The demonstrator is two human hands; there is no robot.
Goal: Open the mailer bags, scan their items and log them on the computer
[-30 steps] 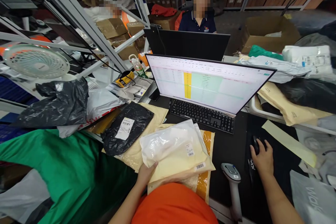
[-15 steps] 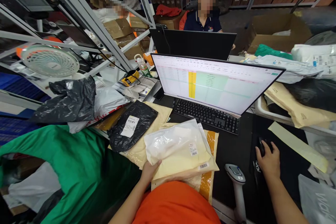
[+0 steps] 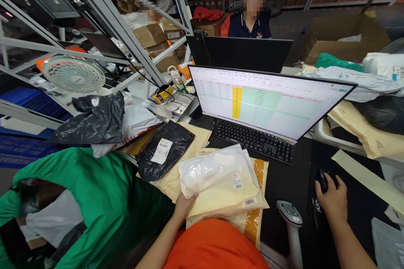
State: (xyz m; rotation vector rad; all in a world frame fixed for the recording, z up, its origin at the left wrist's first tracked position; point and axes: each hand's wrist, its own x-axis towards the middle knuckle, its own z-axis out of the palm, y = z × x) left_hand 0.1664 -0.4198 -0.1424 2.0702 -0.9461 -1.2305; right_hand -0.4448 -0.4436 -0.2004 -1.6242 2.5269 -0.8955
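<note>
My left hand grips the near left corner of a clear-wrapped cream parcel that lies on a stack of yellow mailers at the desk's front edge. My right hand rests curled over a black computer mouse on the dark desk mat. A monitor with a spreadsheet stands behind a black keyboard. A grey barcode scanner stands upright between my hands.
A black parcel with a white label lies left of the stack. A green sack fills the lower left. More parcels pile at the right. A small fan sits on the left rack. A person sits behind a second monitor.
The view has swung slightly left, so everything shifts right in the picture. Both hands keep their places on the parcel and the mouse.
</note>
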